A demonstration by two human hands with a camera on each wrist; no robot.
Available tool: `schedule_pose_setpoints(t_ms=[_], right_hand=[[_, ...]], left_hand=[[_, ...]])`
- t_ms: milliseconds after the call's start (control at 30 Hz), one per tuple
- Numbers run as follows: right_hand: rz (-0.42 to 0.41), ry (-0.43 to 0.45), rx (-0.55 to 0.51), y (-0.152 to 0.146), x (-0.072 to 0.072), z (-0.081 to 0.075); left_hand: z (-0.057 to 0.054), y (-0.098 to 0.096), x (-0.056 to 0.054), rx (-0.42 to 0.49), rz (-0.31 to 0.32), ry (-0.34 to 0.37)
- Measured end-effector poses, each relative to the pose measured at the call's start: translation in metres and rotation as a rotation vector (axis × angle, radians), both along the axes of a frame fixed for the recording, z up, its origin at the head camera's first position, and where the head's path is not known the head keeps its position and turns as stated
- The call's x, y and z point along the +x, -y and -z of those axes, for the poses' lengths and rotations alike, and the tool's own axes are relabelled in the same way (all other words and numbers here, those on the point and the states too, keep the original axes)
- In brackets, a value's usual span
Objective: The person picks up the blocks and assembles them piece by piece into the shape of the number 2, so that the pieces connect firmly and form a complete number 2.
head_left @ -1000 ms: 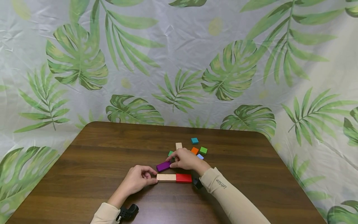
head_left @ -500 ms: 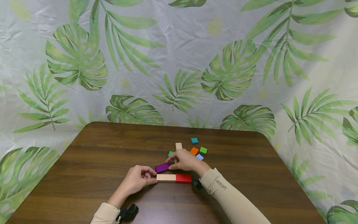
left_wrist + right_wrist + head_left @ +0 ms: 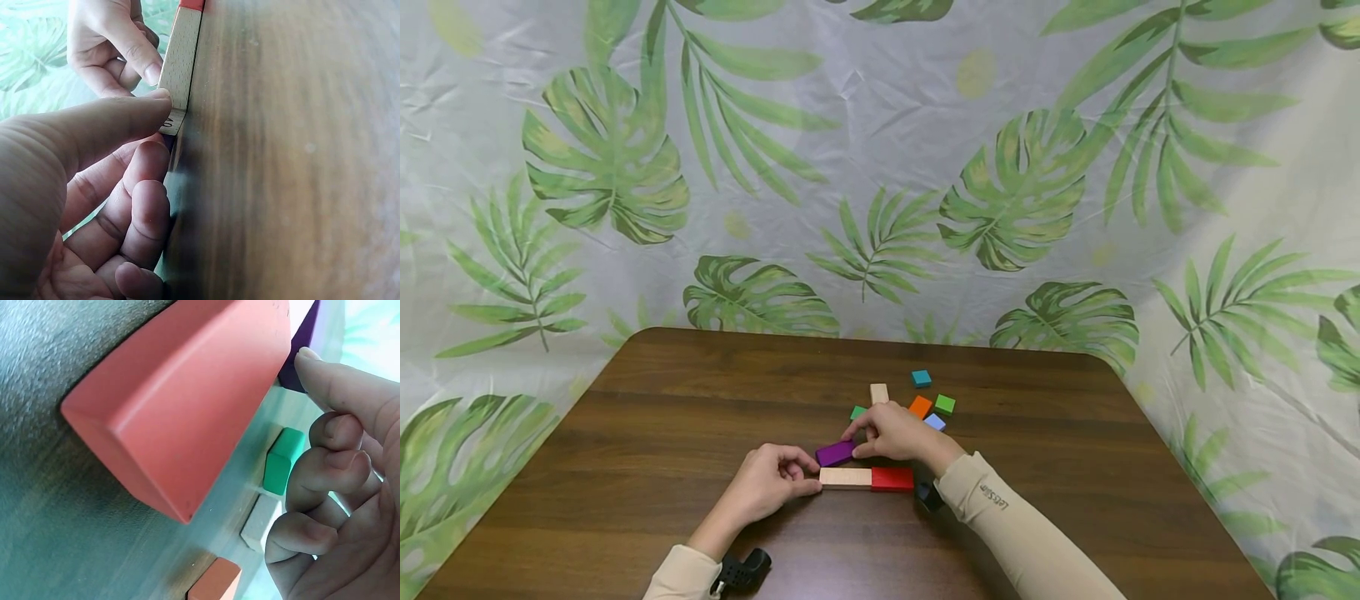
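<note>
Purple block (image 3: 835, 453): shifted nearer plain block (image 3: 846, 478), gap between them narrowed; right hand (image 3: 895, 430): fingers pinching it; left hand (image 3: 766, 482): thumb touching plain block's end, grip unclear

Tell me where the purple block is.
In the head view, the purple block is slightly left of centre, just beyond the wooden block by the left hand, its right end in the right hand.
</note>
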State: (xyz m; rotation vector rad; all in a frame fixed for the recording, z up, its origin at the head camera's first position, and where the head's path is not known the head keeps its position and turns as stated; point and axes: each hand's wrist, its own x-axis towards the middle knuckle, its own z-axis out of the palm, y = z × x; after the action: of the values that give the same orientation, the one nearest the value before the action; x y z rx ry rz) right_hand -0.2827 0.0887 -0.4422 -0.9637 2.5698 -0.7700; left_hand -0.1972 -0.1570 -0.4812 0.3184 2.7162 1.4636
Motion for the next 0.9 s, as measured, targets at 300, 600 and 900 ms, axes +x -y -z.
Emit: schedule_pose_setpoints(t_ms=[300,600,900], right_hand=[[0.002,0.009,-0.01,0.0002,0.0006,0.0002],[0.006,0.014,-0.012,-0.0008,0.0013,0.0009],[-0.006,0.039,-0.034,-0.0027,-0.0001,0.0013]], left_hand=[[-0.001,0.0001,0.0011,0.008,0.002,-0.001],[-0.0012,0.0004,0.0001,0.007,0.002,-0.009],[-0.001,0.0006,-0.0009,0.021,-0.004,-0.017]])
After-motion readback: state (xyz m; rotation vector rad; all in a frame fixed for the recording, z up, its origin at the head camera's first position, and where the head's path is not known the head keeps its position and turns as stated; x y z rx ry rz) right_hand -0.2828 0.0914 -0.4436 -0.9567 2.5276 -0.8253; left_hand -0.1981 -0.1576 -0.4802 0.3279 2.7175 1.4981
